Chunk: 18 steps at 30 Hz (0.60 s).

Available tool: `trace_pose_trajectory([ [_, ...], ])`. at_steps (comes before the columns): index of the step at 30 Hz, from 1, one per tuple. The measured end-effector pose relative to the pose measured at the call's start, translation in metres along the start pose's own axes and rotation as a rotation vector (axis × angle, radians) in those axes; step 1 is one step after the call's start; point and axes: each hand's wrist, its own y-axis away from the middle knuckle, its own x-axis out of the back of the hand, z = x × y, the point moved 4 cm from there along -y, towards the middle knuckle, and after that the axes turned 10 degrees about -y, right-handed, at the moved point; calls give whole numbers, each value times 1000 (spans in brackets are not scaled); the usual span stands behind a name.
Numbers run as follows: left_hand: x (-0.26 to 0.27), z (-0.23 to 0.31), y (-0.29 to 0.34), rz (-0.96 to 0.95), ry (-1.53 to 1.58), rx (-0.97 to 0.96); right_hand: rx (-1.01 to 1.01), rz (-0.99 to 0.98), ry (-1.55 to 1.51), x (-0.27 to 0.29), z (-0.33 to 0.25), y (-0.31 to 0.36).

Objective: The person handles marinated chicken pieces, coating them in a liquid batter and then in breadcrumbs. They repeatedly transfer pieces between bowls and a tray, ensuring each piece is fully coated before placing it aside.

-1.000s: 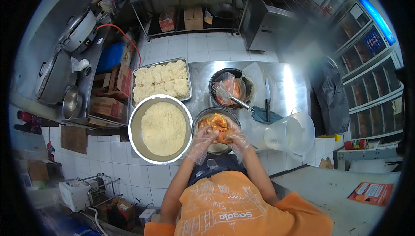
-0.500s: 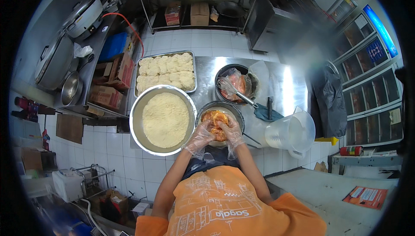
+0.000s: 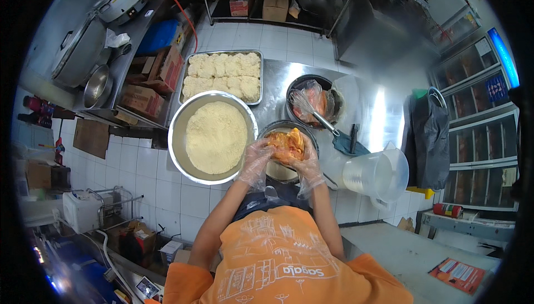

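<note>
At the near edge of a stainless-steel table (image 3: 364, 90), a left hand (image 3: 256, 158) and a right hand (image 3: 309, 165) in clear plastic gloves hold a glistening, orange-coated piece of raw meat (image 3: 286, 145) above a round, dark-rimmed bowl (image 3: 316, 144). Both grips are partly closed, fingers curled about its sides. Done well, it would seem, this calls for light pressure, support from beneath and the soft, slippery piece held low within the rim, its drips clear of the wide silver metal bowl (image 3: 173, 151) of pale-yellow crumbs (image 3: 216, 137) at the table's left edge. The meat's underside is hidden; whether the dark-rimmed bowl's pale contents are liquid or powder cannot be told. A thin dark handle (image 3: 330, 180) juts rightward, its other end unseen.
</note>
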Motion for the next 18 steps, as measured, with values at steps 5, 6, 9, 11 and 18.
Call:
trace_pose_trajectory([
  [5, -5, 11, 6, 34, 155, -125, -63, 102, -38, 10, -4, 6],
  [6, -5, 14, 8, 90, 110, -130, -69, 116, -12, 13, -6, 7],
  [9, -9, 23, 7, 120, -42, -73, -88, 119, 50, 20, -11, 8],
  [11, -16, 32, 9, 147, -121, -142, -92, 102, 87, 24, -15, 9],
  [18, -38, 53, 13, 184, -178, -251, -125, 100, 48, 36, -25, 11],
])
